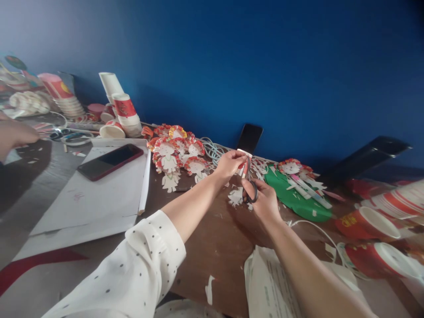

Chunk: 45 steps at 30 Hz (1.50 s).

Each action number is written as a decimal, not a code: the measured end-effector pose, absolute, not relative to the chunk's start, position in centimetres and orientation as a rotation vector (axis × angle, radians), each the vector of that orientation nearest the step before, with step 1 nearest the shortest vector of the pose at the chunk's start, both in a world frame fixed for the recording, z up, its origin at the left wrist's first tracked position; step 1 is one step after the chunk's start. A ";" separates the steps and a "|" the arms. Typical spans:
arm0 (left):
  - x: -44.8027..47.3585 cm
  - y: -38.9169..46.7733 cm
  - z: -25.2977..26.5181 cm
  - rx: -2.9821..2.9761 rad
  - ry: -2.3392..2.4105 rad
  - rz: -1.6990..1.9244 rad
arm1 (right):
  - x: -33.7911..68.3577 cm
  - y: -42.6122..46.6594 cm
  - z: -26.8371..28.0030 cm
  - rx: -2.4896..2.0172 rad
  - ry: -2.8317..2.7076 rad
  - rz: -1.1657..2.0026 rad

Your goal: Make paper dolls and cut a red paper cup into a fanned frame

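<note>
Left hand (231, 164) pinches a small red-and-white paper piece (244, 171) at its fingertips, above the worktop (205, 238) and just beyond the right hand (265, 199). Right hand grips black-handled scissors (248, 172), blades up alongside the paper. White paper cutouts (236, 197) lie near the scissors; red-fringed paper dolls (168, 161) heap left of the left hand.
</note>
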<state>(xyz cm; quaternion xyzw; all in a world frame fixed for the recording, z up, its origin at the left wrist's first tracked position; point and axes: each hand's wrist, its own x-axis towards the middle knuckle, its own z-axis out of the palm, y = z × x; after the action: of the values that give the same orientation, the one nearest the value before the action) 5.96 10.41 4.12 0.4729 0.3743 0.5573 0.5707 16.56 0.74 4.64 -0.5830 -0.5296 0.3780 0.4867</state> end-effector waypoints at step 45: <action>5.1 10.5 4.7 1.336 0.940 1.322 | 16.6 0.4 5.1 -1.365 -1.283 0.964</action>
<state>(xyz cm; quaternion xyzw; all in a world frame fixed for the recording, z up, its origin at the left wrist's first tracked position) 5.14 10.51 4.74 0.5517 0.3881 0.5459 0.4969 16.63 0.39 5.15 -0.5632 -0.5293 0.3977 0.4944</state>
